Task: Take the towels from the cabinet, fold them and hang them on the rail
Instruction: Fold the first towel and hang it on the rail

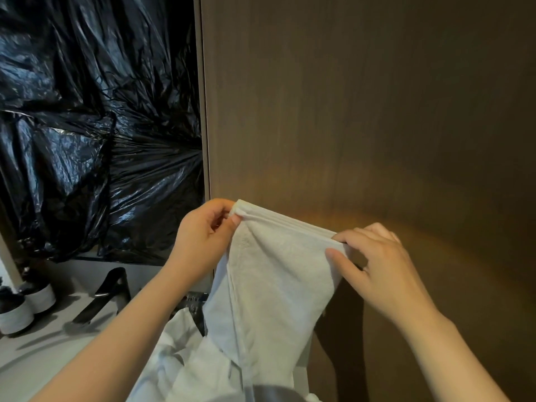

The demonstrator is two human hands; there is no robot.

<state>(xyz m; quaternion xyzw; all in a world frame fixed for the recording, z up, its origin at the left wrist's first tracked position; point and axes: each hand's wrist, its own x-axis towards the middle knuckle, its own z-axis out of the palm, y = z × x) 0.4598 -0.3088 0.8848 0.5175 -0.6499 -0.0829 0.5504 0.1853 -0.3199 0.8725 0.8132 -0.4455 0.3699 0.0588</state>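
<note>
A white towel hangs folded in front of a brown wooden wall, its top edge stretched between my two hands. My left hand pinches the top left corner between thumb and fingers. My right hand pinches the top right corner. The towel's body drops straight down from that edge. More white cloth lies bunched below it, near the counter. No rail or cabinet is visible.
The brown wooden panel fills the right side. Crinkled black plastic sheeting covers the area at the upper left. A black faucet and two round white containers stand on the pale counter at the lower left.
</note>
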